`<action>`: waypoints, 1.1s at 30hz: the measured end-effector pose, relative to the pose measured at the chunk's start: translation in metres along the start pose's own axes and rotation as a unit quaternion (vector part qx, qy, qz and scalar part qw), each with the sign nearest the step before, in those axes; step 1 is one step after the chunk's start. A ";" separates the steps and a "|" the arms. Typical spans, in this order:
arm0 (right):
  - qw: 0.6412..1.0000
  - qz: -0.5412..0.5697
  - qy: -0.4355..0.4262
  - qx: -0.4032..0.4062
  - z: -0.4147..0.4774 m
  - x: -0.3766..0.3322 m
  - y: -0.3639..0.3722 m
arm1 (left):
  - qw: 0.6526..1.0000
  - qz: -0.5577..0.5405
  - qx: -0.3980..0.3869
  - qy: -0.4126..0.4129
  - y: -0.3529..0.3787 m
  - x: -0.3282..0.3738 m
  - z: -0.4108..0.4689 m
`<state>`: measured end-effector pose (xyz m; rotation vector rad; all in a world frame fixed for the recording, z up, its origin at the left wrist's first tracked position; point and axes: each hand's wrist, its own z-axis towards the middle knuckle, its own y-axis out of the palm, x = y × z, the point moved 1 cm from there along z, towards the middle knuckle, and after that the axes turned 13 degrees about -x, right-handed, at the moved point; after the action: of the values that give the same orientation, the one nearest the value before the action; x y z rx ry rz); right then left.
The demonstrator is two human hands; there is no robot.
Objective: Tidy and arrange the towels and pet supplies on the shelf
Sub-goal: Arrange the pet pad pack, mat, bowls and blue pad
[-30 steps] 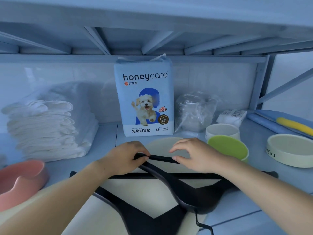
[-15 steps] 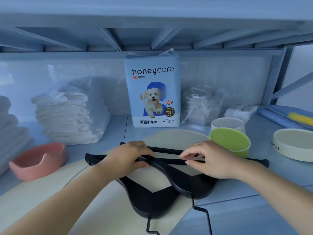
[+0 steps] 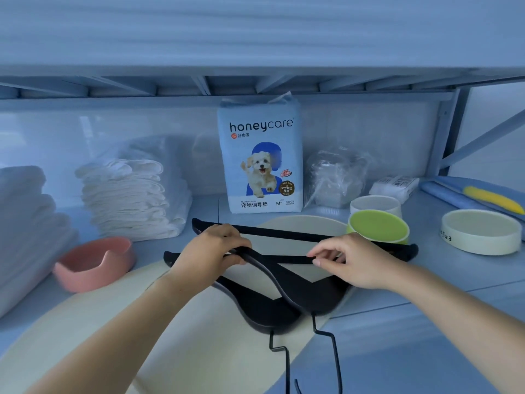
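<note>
Our two black hangers lie flat and crossed on the cream round mat at the front of the shelf. Our left hand is curled round one hanger's arm, and our right hand pinches a thin bar. They look hard, light and smooth, maybe plastic, so we should hold the thick arms, not the thin hooks that could snag.

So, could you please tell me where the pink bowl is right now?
In the head view, the pink bowl sits at the left, in front of the folded white towels.
</note>
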<state>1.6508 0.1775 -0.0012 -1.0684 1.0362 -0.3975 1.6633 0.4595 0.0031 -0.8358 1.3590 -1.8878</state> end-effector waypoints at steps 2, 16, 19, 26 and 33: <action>1.000 0.004 0.005 0.013 0.000 -0.005 0.000 | 1.000 -0.017 0.007 -0.011 -0.002 -0.004 -0.010; 0.996 -0.022 0.021 0.079 0.008 -0.048 0.034 | 0.994 -0.085 -0.034 -0.064 -0.001 -0.034 -0.063; 0.994 -0.039 0.018 0.103 0.004 -0.050 0.034 | 0.992 -0.089 -0.061 -0.064 0.002 -0.022 -0.062; 0.986 -0.062 0.009 0.152 -0.020 -0.041 0.023 | 0.988 -0.140 -0.053 -0.026 -0.002 0.026 -0.042; 0.983 -0.069 0.004 0.171 -0.042 0.002 -0.007 | 0.991 -0.128 -0.045 0.005 -0.004 0.077 0.006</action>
<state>1.6173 0.1508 -0.0003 -0.8301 0.8642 -0.6672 1.6226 0.3948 0.0176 -1.0927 1.4067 -2.0359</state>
